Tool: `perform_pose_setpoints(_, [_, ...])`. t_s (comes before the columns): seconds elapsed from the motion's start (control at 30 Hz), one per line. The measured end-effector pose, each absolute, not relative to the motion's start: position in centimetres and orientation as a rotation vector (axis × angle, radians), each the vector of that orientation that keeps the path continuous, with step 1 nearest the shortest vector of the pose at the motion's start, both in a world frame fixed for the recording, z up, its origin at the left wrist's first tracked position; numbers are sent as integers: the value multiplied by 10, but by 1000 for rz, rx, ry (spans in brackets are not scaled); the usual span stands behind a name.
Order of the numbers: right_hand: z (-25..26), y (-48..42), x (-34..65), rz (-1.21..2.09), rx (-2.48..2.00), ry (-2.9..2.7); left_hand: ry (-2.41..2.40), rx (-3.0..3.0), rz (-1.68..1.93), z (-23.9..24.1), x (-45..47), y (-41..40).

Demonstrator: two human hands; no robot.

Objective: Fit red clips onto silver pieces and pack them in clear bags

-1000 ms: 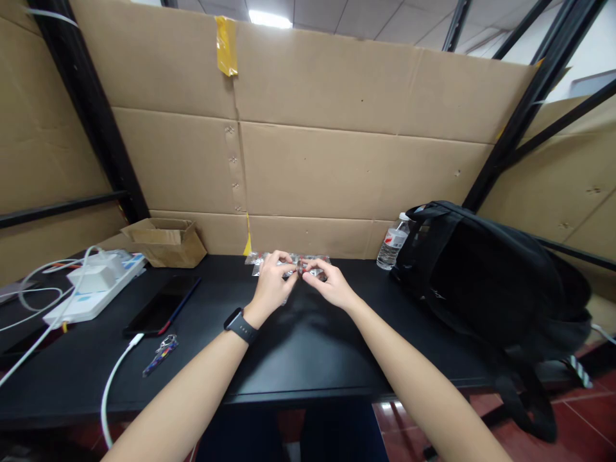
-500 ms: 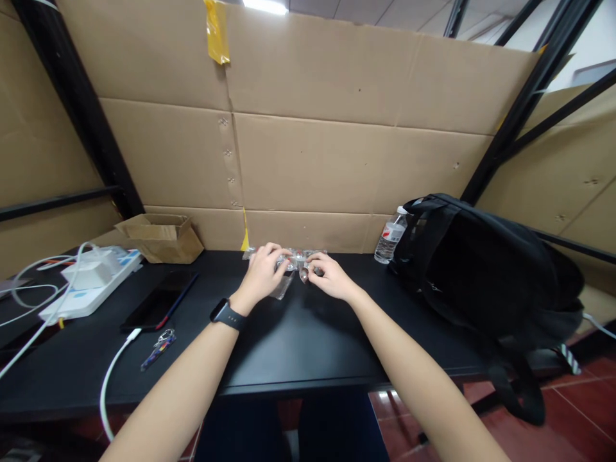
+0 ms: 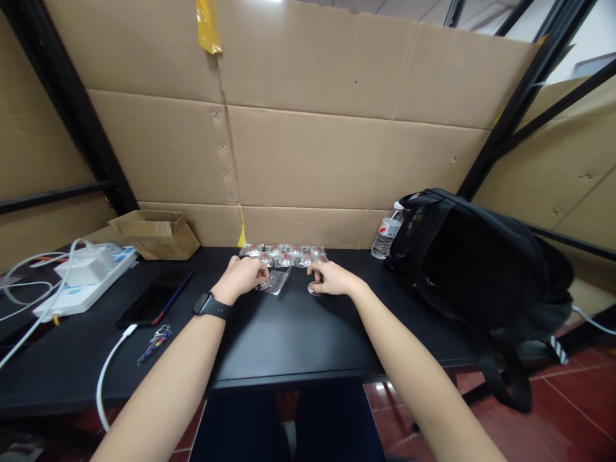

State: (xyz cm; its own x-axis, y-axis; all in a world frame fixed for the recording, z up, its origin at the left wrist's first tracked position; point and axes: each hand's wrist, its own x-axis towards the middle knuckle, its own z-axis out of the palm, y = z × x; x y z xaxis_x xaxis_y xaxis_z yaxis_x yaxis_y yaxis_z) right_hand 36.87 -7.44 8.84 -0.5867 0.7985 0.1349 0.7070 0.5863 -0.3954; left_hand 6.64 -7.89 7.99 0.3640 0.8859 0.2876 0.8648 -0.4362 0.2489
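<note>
My left hand (image 3: 240, 277), with a dark watch on its wrist, pinches the left end of a clear plastic bag (image 3: 278, 282) that lies on the black table. My right hand (image 3: 333, 278) has thumb and fingers closed on a small round shiny piece (image 3: 312, 289), mostly hidden under the fingertips; its exact kind cannot be made out. Just beyond both hands, several small clear packets (image 3: 285, 258) with red marks sit in two rows along the back of the table.
On the left are an open cardboard box (image 3: 161, 240), a white power strip (image 3: 86, 282) with cables, a phone (image 3: 156, 296) and a keychain (image 3: 154, 343). A water bottle (image 3: 386, 234) and a black backpack (image 3: 476, 276) stand on the right. A cardboard wall (image 3: 308, 160) closes off the back.
My hands have drawn apart: the left moved left and slightly down with the bag, the right a little right with the round piece. The rows of packets now show plainly.
</note>
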Motion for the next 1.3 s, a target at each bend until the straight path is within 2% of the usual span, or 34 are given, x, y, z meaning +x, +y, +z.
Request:
perform_pose_setpoints(0.2, [90, -73, 374, 537, -1323, -2507, 1702, 2600, 621, 79, 69, -80])
perform_pose_setpoints(0.4, [97, -72, 380, 681, -1407, -2484, 1725, 2557, 962, 96, 75, -85])
perform_pose_setpoints(0.7, [91, -71, 373, 600, -1263, -2486, 1482, 2418, 1090, 102, 93, -91])
perform_pose_setpoints(0.83, [94, -73, 365, 586, -1132, -2229, 1402, 2270, 1224, 99, 102, -92])
perform_pose_setpoints(1.07, [90, -87, 332, 1081, -762, -1687, 1139, 1862, 1477, 83, 126, -88])
perform_pose_setpoints(1.3, [90, -95, 327, 1298, -712, -1534, 1030, 1791, 1468, 79, 135, -90])
